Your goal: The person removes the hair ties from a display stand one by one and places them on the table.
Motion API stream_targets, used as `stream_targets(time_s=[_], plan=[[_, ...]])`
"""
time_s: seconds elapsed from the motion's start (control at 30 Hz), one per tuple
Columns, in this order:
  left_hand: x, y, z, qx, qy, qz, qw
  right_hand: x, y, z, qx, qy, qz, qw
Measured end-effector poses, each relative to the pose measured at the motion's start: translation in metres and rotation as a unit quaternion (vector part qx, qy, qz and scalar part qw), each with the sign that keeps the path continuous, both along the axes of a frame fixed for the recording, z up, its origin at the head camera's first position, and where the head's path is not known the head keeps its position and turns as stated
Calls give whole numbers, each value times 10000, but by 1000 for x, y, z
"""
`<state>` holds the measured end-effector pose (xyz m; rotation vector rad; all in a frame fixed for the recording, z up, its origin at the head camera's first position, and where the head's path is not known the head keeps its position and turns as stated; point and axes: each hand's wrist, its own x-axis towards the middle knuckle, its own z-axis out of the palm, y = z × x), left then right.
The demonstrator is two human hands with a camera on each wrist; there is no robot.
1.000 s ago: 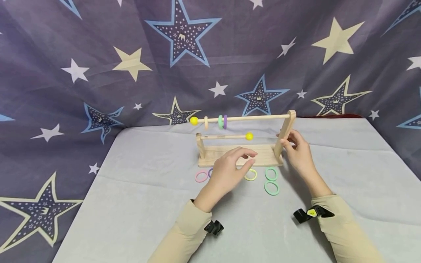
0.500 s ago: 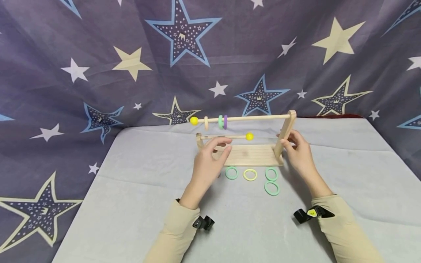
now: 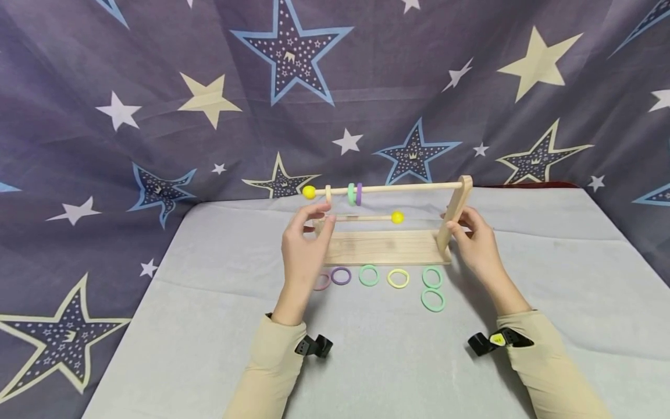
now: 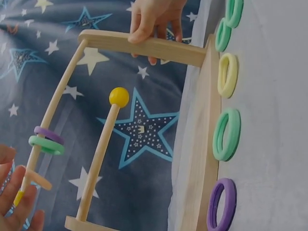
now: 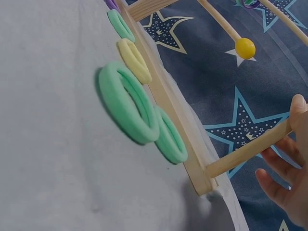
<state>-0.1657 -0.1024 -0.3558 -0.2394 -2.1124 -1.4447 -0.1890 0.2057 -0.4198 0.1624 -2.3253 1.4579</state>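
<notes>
A wooden stand point(image 3: 387, 247) has a long upper rod point(image 3: 413, 187) and a shorter lower rod point(image 3: 366, 218), each tipped with a yellow ball. An orange ring point(image 4: 38, 180), a green ring point(image 3: 351, 194) and a purple ring point(image 3: 359, 194) hang on the upper rod. My right hand point(image 3: 477, 247) grips the stand's tall upright point(image 3: 454, 212), thumb in front and fingers behind. My left hand point(image 3: 302, 250) is at the stand's left end, partly hiding the short post; its fingers point(image 4: 19, 199) are spread near the orange ring and hold nothing visible.
Along the stand's front edge lie a pink ring point(image 3: 323, 281), a purple ring point(image 3: 341, 276), a green ring point(image 3: 369, 275) and a yellow ring point(image 3: 398, 279). Two more green rings point(image 5: 127, 103) touch each other at the right. A grey cloth point(image 3: 387, 361) covers the table; a star-patterned curtain point(image 3: 419, 70) hangs behind.
My left hand has moved left and slightly up, from in front of the base to the stand's left end, uncovering the purple and green rings. My right hand stays on the upright.
</notes>
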Motion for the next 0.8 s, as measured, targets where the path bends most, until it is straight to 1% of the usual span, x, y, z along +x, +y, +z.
stream_targets(time_s=[0.07, 0.13, 0.27, 0.37, 0.5, 0.8], plan=[[-2, -2, 0, 56, -12, 96, 9999, 0, 0, 0, -3, 15, 3, 10000], [-3, -4, 0, 110, -54, 126, 9998, 1, -1, 1, -12, 34, 14, 10000], [-7, -7, 1, 215, -227, 267, 9992, 1, -1, 2, 22, 25, 2, 10000], [-10, -7, 1, 168, -345, 401, 9985, 2, 0, 1, 83, 15, -15, 10000], [-12, -6, 0, 52, -447, 503, 9977, 1, 2, -1, 109, 56, -3, 9999], [-15, -1, -3, -23, -739, 562, 9957, 0, 2, -2, 114, 47, 19, 9999]])
